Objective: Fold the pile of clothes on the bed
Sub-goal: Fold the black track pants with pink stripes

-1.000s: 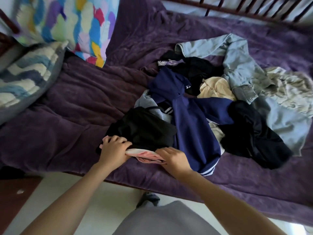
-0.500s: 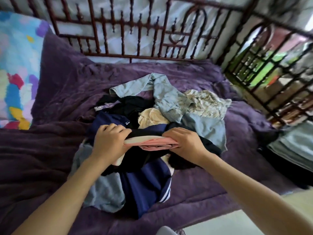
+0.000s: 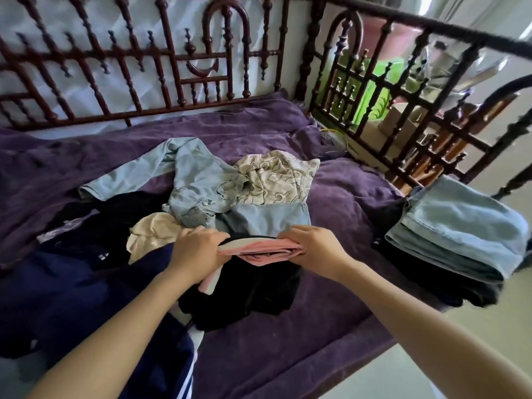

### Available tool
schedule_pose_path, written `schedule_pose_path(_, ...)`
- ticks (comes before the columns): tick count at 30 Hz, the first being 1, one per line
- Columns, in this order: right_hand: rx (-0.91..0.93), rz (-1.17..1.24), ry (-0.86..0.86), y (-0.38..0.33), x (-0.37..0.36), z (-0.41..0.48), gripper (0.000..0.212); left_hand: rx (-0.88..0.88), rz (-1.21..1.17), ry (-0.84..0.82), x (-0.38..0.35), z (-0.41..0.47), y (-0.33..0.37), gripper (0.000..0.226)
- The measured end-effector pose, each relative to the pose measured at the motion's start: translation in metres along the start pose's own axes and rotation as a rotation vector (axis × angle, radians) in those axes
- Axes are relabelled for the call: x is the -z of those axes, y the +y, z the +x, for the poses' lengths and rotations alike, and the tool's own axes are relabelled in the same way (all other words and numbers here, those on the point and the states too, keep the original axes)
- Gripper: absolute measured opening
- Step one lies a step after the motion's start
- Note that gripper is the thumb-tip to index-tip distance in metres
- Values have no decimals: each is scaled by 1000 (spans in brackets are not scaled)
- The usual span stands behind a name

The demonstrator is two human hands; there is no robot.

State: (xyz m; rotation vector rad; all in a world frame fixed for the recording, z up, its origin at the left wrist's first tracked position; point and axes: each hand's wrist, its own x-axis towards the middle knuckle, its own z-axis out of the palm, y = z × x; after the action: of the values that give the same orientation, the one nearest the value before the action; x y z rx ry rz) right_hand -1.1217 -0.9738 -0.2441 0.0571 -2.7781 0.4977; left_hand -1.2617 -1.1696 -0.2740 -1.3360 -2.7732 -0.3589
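A folded pink and white garment is held above the clothes pile. My left hand grips its left end and my right hand grips its right end. Under it lies a black garment. The pile on the purple bedspread also holds a light blue denim shirt, a beige patterned top, a cream piece and a navy jacket with white stripes.
A stack of folded light blue denim sits on dark folded clothes at the bed's right end. A dark red turned-wood rail runs along the back and the right side. Floor shows at the lower right.
The view has swung to the right. Both hands have lifted the pink garment off the bed's front edge and carried it rightward over the pile, toward the folded stack.
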Motion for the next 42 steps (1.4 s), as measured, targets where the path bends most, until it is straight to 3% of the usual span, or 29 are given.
schedule_pose_path(3,-61,49,-30,74,16,-13,32,-4,17,-115,-21,59,51,76)
schedule_pose_path(8,-160,7,-55,186,57,-8,32,38,100,-305,-42,166,126,51)
schedule_pose_path(10,-153,-42,-23,227,75,2,31,64,66,-288,-46,207,153,34)
schedule_pose_path(13,-287,-51,31,281,112,32,30,109,54,-216,-42,278,193,29)
schedule_pose_path(16,-388,-69,127,331,155,55,42,116,40,-82,-39,352,233,33)
schedule_pose_path(19,-292,-241,330,376,183,61,27,80,26,54,-48,416,265,39)
schedule_pose_path(21,-265,-354,373,404,178,51,29,33,20,7,-65,441,280,52)
schedule_pose_path(23,-363,-360,195,429,158,36,40,33,45,-149,-88,450,287,71)
schedule_pose_path(26,-650,-361,-473,448,117,1,67,44,87,-356,-123,436,286,79)
schedule_pose_path(28,-723,-297,-668,453,96,-13,70,73,82,-454,-139,421,276,75)
schedule_pose_path(34,-634,-231,-646,441,63,16,52,222,99,-536,-140,379,223,56)
schedule_pose_path(39,-448,-211,-637,404,48,62,46,330,93,-436,-114,340,179,46)
schedule_pose_path(42,-345,-185,-626,373,39,78,46,406,106,-389,-99,299,156,52)
